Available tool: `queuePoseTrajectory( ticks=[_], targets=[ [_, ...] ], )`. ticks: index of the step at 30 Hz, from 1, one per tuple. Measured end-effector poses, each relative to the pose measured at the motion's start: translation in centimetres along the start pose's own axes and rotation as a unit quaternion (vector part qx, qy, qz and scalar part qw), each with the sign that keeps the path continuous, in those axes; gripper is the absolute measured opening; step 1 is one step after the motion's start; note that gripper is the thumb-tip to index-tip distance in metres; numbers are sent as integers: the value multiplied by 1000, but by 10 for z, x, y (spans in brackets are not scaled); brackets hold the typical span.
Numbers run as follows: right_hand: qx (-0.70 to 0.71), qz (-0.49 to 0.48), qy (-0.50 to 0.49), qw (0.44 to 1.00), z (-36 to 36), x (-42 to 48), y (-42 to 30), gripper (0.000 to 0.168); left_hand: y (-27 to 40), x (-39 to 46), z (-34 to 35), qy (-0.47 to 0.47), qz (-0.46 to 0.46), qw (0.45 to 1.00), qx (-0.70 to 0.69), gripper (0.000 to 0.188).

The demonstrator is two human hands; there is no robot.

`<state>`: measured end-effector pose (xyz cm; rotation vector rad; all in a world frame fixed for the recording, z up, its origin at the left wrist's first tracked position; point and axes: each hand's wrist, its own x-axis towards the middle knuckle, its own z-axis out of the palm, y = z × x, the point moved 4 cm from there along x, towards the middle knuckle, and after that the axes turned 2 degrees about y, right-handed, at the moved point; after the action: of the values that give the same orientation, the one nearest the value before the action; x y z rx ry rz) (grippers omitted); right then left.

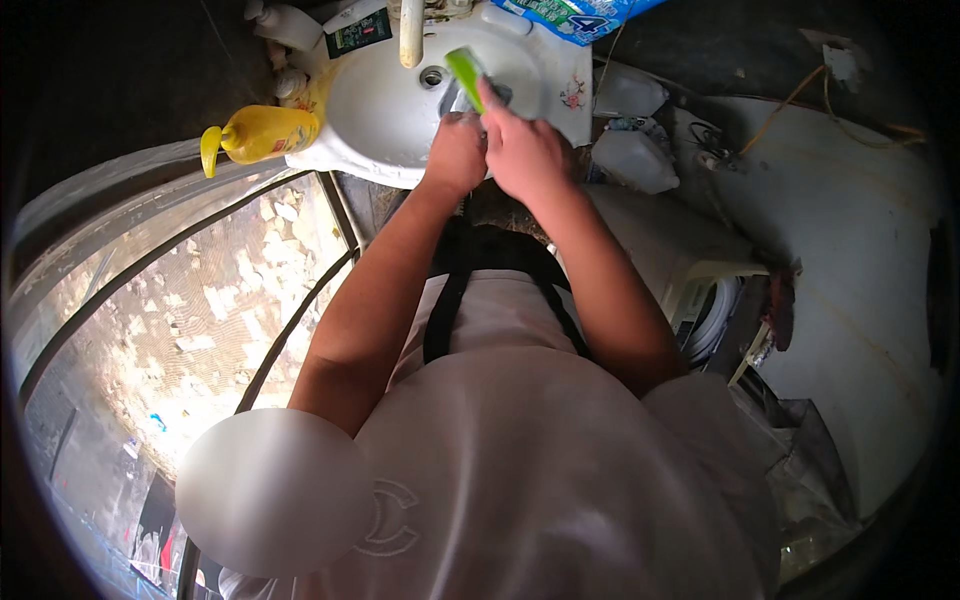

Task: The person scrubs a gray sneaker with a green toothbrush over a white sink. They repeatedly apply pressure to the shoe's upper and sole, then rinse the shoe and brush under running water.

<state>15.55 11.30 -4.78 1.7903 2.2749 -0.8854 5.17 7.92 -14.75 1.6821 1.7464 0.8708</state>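
Note:
Both of my hands are close together over the front right part of a white washbasin (375,124). My right hand (525,146) is closed around a bright green tool (466,71), perhaps a brush or its handle, with the index finger laid along it; motion blurs it. My left hand (457,146) is curled into a fist against it, holding something grey and wet-looking (450,97) that I cannot identify. The drain (432,77) shows to the left of the green tool, below a pale faucet spout (411,34).
A yellow pump bottle (270,135) leans at the basin's left edge. A white pump bottle (289,26) and a dark sachet (358,34) lie at the back left. A blue packet (577,19) is at the back right. Translucent plastic jugs (634,161) stand right of the basin.

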Motion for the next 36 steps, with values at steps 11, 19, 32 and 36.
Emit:
queuePoseTrajectory(
  ticks=[11, 19, 32, 36],
  targets=[
    [188, -53, -3, 981, 27, 5, 11, 45, -27, -13, -53, 66, -257, 962, -71, 44],
    [171, -84, -149, 970, 48, 14, -6, 45, -91, -52, -55, 11, -353, 883, -310, 49],
    [-1, -21, -99, 995, 81, 50, 58, 63, -131, -91, -75, -55, -379, 805, -454, 44],
    [37, -194, -81, 977, 96, 29, 34, 58, -144, -87, -75, -86, -357, 825, -430, 46]
  ],
)
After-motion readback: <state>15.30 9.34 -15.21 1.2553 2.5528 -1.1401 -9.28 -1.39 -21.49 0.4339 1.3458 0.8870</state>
